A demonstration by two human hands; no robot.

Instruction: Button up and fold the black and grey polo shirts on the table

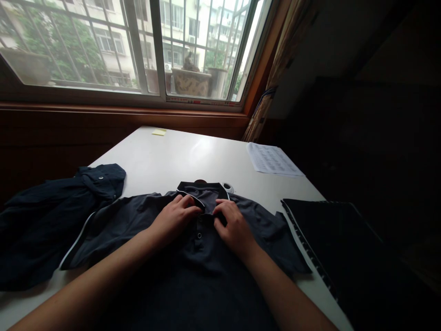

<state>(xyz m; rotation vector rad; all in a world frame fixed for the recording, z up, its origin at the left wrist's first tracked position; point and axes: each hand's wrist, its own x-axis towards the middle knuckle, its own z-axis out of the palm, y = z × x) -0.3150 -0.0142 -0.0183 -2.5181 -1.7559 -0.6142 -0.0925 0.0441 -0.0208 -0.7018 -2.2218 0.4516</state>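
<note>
The shirt (206,276) is dark grey, its black collar (196,186) white-edged, the table (165,156) white

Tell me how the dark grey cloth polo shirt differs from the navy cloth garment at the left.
The white-trimmed polo shirt lies spread out; the navy garment lies bunched. The left hand and right hand touch the polo shirt; neither touches the navy garment. Both are dark cloth.

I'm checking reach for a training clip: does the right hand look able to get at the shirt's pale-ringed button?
Probably yes: the right hand is at the shirt's collar, close to the button, and nothing seems to cover it.
</note>
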